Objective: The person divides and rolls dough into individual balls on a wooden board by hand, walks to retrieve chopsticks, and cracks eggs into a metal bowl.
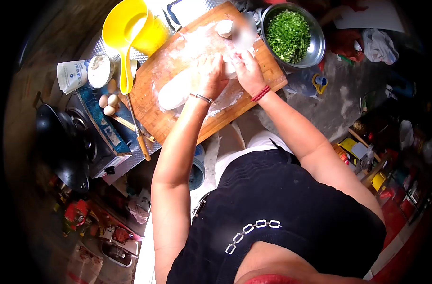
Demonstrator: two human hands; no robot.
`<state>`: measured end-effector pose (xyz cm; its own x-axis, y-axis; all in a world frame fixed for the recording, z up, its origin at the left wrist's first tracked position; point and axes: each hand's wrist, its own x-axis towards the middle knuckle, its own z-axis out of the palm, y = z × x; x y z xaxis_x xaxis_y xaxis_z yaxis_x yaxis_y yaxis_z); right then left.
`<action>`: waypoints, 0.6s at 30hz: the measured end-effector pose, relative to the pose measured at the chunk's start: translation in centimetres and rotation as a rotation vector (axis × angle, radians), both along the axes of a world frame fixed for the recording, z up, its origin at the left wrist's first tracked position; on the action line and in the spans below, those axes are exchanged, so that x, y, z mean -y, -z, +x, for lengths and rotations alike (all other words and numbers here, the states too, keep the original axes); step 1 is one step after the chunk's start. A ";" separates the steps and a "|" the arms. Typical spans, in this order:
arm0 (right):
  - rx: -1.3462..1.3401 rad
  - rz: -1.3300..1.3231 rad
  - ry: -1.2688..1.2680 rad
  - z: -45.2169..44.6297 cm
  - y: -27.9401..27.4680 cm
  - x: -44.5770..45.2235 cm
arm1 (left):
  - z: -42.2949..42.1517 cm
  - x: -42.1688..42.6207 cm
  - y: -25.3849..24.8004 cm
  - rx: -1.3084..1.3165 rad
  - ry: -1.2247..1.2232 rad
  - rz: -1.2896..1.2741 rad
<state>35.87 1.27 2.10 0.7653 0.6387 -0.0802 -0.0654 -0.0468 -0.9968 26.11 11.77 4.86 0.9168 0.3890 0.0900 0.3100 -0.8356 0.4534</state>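
Observation:
A long white roll of dough [174, 92] lies on the floured wooden board [147, 111]. My left hand [209, 78] rests on its middle, with the fingers curved over it. At the dough's right end, my right hand [247, 73] is closed round it, fingertips near my left hand. The dough under both hands is partly hidden. Beyond my hands, a small lump of dough [224, 28] sits near the board's far edge, beside a blurred patch.
A metal bowl of chopped greens [288, 37] stands at the right. To the left are a yellow ladle [126, 71], a tub of white powder [99, 71], eggs [109, 110], a wooden-handled tool [143, 147], and a stove with a black wok [59, 142].

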 end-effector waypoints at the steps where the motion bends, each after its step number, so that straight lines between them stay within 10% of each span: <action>1: 0.141 -0.116 -0.053 -0.1 -0.6 -0.1 | 0.1 0.5 0.1 0.040 -0.017 0.025; 15: 0.239 -0.263 0.105 -0.6 0.0 -0.4 | 0.8 3.6 1.8 0.021 -0.165 0.201; 18: -0.188 -0.204 0.047 0.2 -0.4 0.2 | 1.2 3.6 2.2 0.077 -0.156 0.355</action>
<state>36.04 1.08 2.51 0.7535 0.5586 -0.3467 -0.2549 -0.2379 -0.9373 27.28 8.18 2.61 0.8347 0.4552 0.3100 0.4220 -0.8903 0.1709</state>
